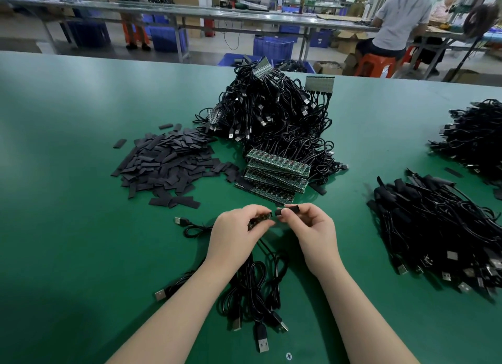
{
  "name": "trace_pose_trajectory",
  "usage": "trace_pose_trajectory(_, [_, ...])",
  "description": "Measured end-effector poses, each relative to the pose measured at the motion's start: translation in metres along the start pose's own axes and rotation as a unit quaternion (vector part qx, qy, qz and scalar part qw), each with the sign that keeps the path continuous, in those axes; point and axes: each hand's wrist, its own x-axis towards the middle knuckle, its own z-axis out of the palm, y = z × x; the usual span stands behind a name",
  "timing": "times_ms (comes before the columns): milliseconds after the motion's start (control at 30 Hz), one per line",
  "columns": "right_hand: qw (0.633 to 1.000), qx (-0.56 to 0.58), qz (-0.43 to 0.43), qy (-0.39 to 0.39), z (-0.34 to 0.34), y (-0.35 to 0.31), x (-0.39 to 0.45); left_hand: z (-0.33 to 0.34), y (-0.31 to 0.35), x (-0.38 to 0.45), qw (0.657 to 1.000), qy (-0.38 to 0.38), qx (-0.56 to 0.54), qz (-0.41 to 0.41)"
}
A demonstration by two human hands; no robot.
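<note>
On the left of the green surface (68,173) lies a loose pile of cut black sleeves (168,162), a stock yet to be used. Near the centre, the left hand (236,233) pinches a small circuit board (262,219) at the end of a USB cable (252,276), its grip clamped on the board with fingers curled round it. Just to the right, touching or almost touching the board's tip, a black sleeve (290,209) is pinched between the thumb and fingers of the right hand (312,227), that grip clamped on the sleeve. The sleeve looks lined up with the board but not yet slid over it, so this piece seems to be at its start. Beyond the hands sit stacked circuit board panels (274,173) and a tall heap of black cables (271,110), apparently waiting their turn. On the right, a pile of sleeved cables (440,227) appears finished, with another cable pile (475,135) further off. Judging by the heaps, a good share is done and much is left.
</note>
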Motion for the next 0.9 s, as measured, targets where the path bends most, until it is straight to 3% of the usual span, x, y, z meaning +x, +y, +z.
trace_pose_trajectory(900, [0.998, -0.036, -0.039, -0.023, 0.0044, -0.0010, -0.0037, -0.0022, -0.0028, -0.0005, 0.999, 0.002, -0.053, 0.010])
